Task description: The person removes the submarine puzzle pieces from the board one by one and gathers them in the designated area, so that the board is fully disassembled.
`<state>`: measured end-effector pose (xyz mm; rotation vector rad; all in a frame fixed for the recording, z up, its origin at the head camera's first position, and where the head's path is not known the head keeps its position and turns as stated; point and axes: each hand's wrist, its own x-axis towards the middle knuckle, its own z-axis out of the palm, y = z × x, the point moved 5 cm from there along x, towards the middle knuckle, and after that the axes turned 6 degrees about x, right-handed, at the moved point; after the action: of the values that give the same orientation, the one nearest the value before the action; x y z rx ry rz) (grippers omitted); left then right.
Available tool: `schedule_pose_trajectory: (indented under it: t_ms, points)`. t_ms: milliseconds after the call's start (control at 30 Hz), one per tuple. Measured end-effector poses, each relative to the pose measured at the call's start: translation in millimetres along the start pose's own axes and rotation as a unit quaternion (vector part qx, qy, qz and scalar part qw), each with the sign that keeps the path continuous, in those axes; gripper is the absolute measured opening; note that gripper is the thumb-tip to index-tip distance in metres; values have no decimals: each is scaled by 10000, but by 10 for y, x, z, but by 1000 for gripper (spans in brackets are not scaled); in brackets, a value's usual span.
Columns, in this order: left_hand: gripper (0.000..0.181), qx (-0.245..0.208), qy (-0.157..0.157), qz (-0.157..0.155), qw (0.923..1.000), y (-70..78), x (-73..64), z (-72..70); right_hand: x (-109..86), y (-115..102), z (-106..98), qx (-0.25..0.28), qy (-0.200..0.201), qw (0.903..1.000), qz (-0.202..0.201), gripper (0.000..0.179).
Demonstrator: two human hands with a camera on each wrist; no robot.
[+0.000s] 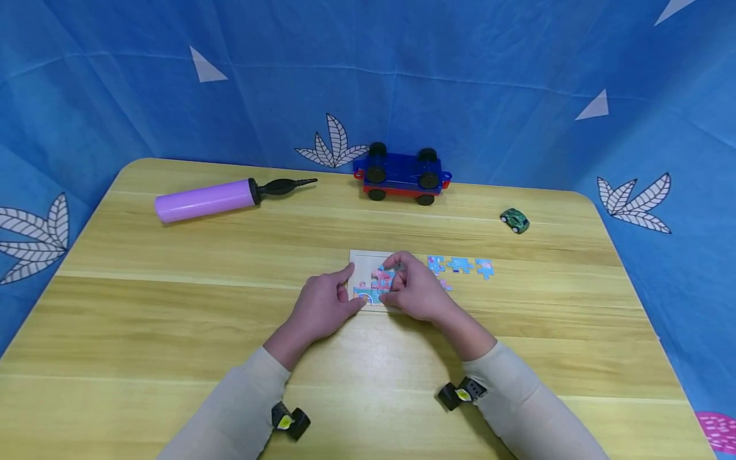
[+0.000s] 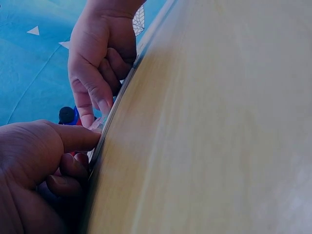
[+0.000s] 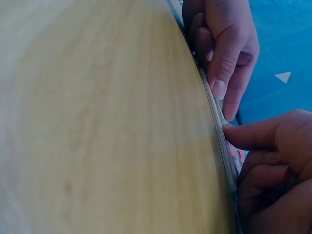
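Observation:
A pale puzzle board (image 1: 360,260) lies flat on the table, partly filled with pink and blue jigsaw pieces. My left hand (image 1: 323,305) holds the board at its left side, thumb by the lower edge and index finger higher up. Over the board's right part, my right hand (image 1: 418,291) has thumb and index finger around a pink jigsaw piece (image 1: 382,278); the exact contact is partly hidden. In the left wrist view the left hand (image 2: 36,165) shows its thumb at the board's near edge. The right hand (image 3: 278,165) likewise appears low in the right wrist view.
Loose jigsaw pieces (image 1: 460,264) lie right of the board, one partly behind the right hand. Farther back are a purple hand pump (image 1: 207,200), a blue and red toy vehicle (image 1: 402,172) on its side and a small green toy car (image 1: 514,220). Blue cloth hangs behind the table.

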<state>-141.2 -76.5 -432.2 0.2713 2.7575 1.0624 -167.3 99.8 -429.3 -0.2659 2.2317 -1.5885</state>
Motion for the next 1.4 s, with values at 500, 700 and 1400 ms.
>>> schedule_pose_trajectory:
  t_ms: [500, 700, 1400]
  points:
    - [70, -71, 28, 31, 10000, 3, -9, -8, -17, -4, -11, -449, -111, 9987, -212, 40]
    - [69, -57, 49, 47, 10000, -1, -5, -9, -29, -7, -5, -665, -208, 9971, -308, 37]
    - [71, -77, 52, 98, 9999, 18, -14, -18, -57, -29, 12, -854, -290, 9955, -284, 26]
